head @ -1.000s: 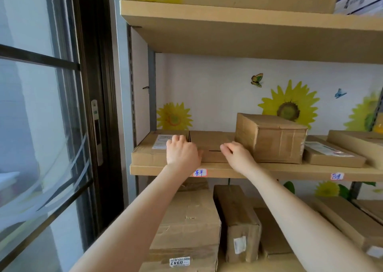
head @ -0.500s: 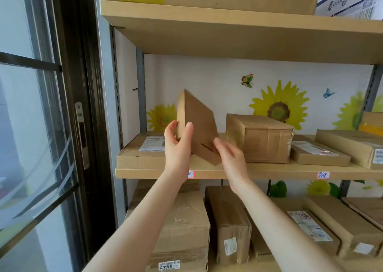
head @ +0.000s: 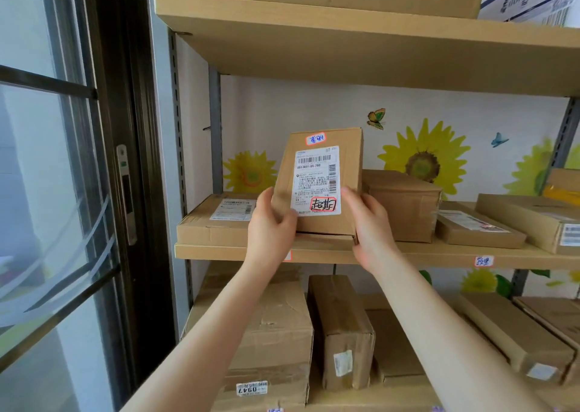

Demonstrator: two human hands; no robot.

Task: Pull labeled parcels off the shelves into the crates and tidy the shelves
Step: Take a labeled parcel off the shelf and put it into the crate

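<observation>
Parcel (head: 317, 182) upright, label twd cam, long axis vert., just above shelf (head: 439, 254) front edge. L grip (head: 270, 226) & R grip (head: 372, 226) clasp its lower corners, parcel btwn them, both equally near.

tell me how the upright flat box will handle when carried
The box probably stays stiff: its cardboard edges look straight. It seems light, since the left hand and right hand hold it just by its lower sides. Upright on its thin edge, it would likely tip if released.
</observation>
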